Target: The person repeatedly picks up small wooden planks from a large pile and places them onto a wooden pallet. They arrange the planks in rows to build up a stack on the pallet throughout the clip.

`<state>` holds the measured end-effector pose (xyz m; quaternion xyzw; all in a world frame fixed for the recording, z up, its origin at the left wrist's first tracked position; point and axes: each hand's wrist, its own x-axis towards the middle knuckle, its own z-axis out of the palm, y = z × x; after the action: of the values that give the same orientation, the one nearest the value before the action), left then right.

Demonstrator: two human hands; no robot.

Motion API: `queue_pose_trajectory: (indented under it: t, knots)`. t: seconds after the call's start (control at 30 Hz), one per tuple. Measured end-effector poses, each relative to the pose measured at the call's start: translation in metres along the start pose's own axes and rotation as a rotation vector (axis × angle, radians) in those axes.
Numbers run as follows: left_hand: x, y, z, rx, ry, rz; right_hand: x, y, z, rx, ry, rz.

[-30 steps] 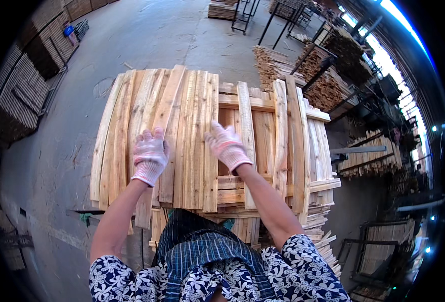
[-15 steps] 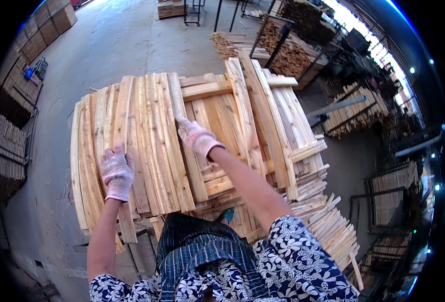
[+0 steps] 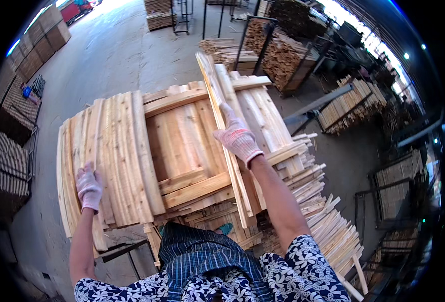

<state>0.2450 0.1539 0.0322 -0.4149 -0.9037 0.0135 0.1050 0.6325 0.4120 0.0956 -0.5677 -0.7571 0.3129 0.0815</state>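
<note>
My left hand (image 3: 89, 187), in a pinkish-white knit glove, lies on a long plank (image 3: 98, 131) whose near end juts out past the row. Its fingers are stretched and slightly apart on the wood. Beneath and beside it is a row of pale planks (image 3: 126, 156) laid edge to edge. My right hand (image 3: 237, 141), gloved alike, is closed on a narrow wooden plank (image 3: 213, 93) to the right. This plank is tilted up on its edge, its near end toward my body. Other loose planks (image 3: 268, 113) lie beside and under that hand.
Crosswise timbers (image 3: 200, 191) run below the planks, with a lower layer of boards (image 3: 182, 128) between. Loose sticks (image 3: 328, 231) fan out at the near right. Stacked lumber (image 3: 283, 55) in metal racks stands at the far right, more stacks (image 3: 6, 161) at the left.
My right hand has moved from the row's right edge onto the loose planks and gripped one, tilting it. My left hand stays on its plank. The view has shifted slightly.
</note>
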Motion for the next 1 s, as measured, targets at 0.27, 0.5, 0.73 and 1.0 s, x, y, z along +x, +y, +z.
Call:
queue_pose_trajectory:
  t: [0.27, 0.5, 0.73, 1.0]
  knots:
    - [0.019, -0.046, 0.062, -0.065, 0.074, 0.244, 0.032, 0.162, -0.012, -0.322, 0.302, -0.042]
    - [0.05, -0.097, 0.068, 0.1, 0.154, 0.317, 0.007, 0.153, -0.043, 0.103, 0.311, -0.084]
    - [0.087, -0.016, 0.028, 0.191, -0.123, 0.364, -0.131, 0.243, -0.056, 0.187, 1.271, -0.08]
    - [0.151, 0.335, -0.073, -0.698, -0.085, 0.535, -0.339, 0.462, 0.111, 0.613, 0.327, 0.999]
